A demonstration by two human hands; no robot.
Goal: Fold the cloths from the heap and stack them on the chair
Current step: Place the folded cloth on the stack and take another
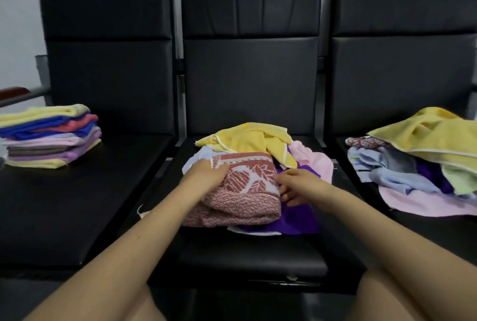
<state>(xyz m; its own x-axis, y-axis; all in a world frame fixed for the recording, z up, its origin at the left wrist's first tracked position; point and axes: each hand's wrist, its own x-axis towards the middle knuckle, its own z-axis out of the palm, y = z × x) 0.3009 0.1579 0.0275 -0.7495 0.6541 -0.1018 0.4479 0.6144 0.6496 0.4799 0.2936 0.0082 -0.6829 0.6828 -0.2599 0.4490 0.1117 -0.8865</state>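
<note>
A red-and-white patterned towel [245, 189] lies bunched on top of a heap of cloths on the middle chair seat [247, 256]. My left hand [206, 175] grips its far left corner. My right hand [296, 186] has its fingers curled at the towel's right edge, over a purple cloth [296, 220]. A yellow cloth [247, 140] and a pink cloth [315, 160] lie behind the towel in the same heap. A stack of folded cloths [51, 137] in yellow, blue, pink and lilac sits on the left chair seat [77, 204].
A second loose heap [418, 158] with yellow, light blue, purple and pink cloths covers the right chair seat. Three black padded chairs stand side by side with tall backrests [250, 62]. A wooden armrest [13, 92] shows at the far left. My knees are at the bottom edge.
</note>
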